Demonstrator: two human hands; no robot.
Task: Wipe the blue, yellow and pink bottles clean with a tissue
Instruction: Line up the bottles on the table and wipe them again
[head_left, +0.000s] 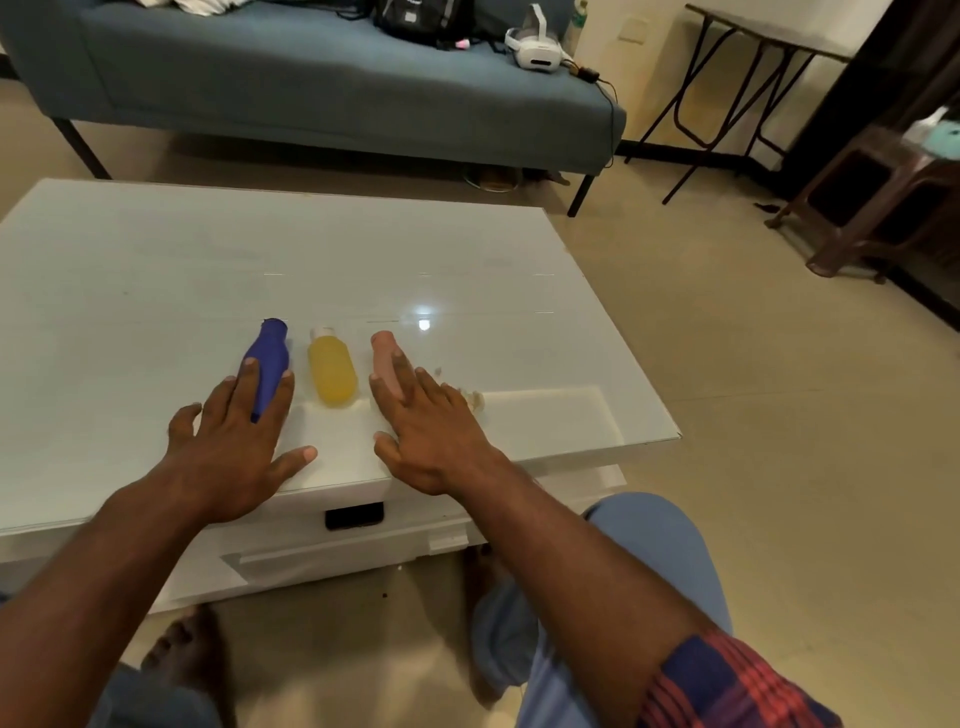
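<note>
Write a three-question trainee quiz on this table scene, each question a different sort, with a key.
1. True or false: the yellow bottle lies between the blue bottle and the pink bottle.
2. Which bottle does the left hand touch? A blue, B yellow, C pink.
3. Fill in: the right hand rests its straight fingers on the ____ bottle.

Key: 1 true; 2 A; 3 pink.

blue bottle (267, 364): base under left fingers (249, 384) | pink bottle (385, 358): base under right fingers (410, 384)
</note>
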